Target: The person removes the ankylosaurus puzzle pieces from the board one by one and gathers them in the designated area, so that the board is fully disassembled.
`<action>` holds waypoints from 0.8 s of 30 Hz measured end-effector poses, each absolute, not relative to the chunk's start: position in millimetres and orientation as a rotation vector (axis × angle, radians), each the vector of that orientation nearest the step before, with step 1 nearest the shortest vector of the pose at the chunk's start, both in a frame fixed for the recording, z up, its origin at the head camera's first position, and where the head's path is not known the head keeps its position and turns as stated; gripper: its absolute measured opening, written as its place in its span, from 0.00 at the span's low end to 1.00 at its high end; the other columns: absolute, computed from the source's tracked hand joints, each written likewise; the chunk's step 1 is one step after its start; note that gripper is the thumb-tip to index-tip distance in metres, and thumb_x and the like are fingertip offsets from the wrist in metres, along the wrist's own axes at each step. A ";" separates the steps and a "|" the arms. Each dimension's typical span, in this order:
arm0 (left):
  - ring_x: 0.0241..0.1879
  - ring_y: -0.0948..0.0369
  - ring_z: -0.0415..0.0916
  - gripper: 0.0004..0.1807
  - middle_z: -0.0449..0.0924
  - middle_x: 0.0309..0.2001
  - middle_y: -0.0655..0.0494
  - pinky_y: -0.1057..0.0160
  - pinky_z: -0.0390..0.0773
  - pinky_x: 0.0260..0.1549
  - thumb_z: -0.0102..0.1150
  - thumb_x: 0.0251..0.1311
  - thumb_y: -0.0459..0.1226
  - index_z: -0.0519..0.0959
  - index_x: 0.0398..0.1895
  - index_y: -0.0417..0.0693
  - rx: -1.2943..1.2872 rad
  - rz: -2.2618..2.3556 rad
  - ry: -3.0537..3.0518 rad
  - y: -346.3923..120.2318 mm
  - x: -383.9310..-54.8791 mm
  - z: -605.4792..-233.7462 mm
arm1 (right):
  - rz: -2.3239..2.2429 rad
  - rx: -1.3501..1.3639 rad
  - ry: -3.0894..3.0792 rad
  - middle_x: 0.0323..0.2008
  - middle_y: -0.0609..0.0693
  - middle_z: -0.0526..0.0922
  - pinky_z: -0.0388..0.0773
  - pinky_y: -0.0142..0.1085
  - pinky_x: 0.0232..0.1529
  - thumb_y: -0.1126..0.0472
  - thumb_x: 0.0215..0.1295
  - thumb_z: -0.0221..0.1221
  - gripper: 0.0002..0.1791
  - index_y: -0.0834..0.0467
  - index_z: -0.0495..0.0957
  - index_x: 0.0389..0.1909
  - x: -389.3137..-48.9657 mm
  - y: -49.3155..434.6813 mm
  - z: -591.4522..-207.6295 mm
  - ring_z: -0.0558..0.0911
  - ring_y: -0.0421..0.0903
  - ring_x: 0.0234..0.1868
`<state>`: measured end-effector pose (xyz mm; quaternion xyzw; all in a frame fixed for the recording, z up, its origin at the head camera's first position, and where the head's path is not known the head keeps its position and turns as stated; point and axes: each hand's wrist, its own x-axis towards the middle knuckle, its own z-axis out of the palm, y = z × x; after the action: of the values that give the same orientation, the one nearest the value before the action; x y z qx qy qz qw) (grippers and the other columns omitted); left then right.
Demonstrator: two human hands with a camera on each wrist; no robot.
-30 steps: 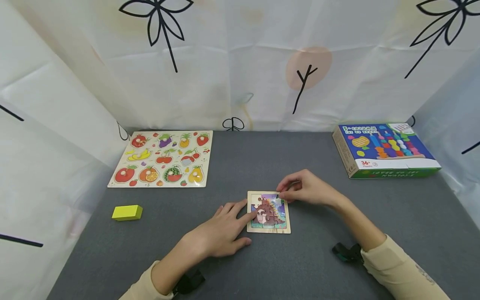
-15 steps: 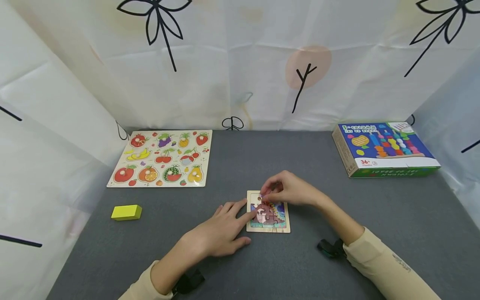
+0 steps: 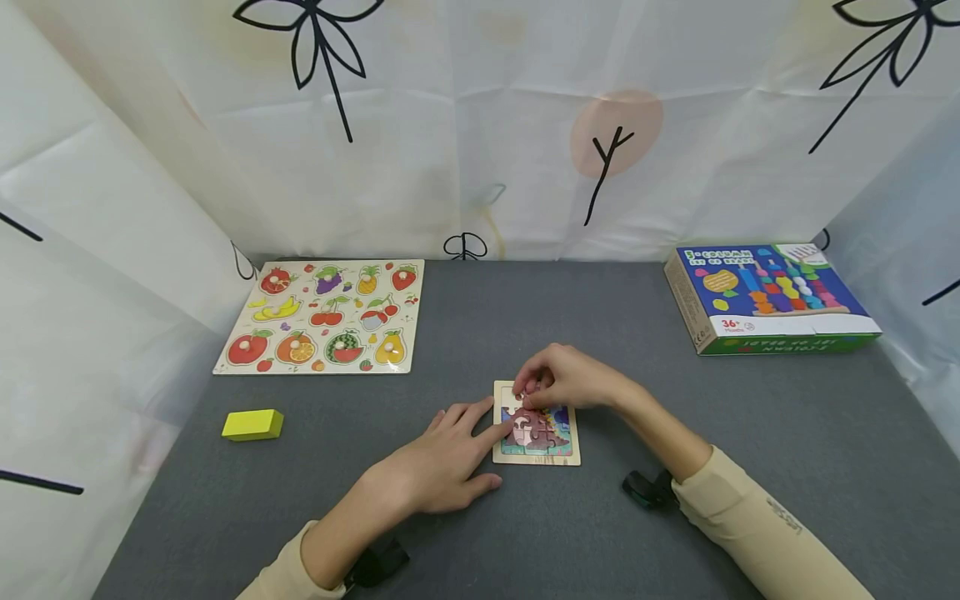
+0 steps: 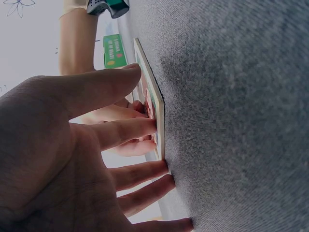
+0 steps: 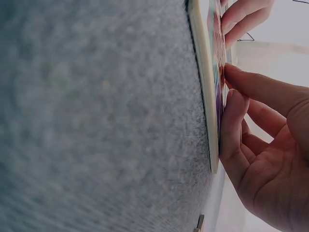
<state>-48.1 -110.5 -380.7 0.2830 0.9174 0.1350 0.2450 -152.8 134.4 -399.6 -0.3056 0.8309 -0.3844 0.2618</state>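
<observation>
A small square jigsaw puzzle [image 3: 536, 433] with a pale wooden frame and a brown animal picture lies flat in front of me. Its upper left corner shows bare pale wood. My left hand [image 3: 442, 467] has its fingers spread, the index fingertip on the picture and other fingers by the left edge. In the left wrist view the left hand's thumb [image 4: 104, 89] extends over the near side of the board. My right hand [image 3: 573, 379] pinches a puzzle piece at the board's upper part, between thumb and index finger; the fingers mostly hide that piece.
A fruit puzzle board [image 3: 352, 321] lies at the back left, with a yellow block [image 3: 252, 425] nearer to me. At the back right stands a blue and green toy box [image 3: 772, 300]. A patterned white cloth [image 3: 480, 125] hangs behind the grey table [image 3: 480, 308].
My right hand has moved left from the puzzle's upper right corner to its upper middle. The left hand and the puzzle have stayed in place.
</observation>
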 end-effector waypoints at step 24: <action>0.84 0.47 0.56 0.39 0.50 0.89 0.49 0.33 0.61 0.81 0.61 0.78 0.53 0.61 0.87 0.61 0.767 0.367 2.501 -110.1 -47.8 -380.0 | -0.997 -0.856 2.313 0.31 0.49 0.86 0.76 0.28 0.30 0.65 0.69 0.71 0.04 0.60 0.90 0.43 -150.9 134.6 -398.6 0.77 0.37 0.26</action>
<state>-47.8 -110.1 -380.0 0.2813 0.9174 0.1347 0.2472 -150.9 134.6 -398.6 -0.3125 0.8443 -0.3641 0.2383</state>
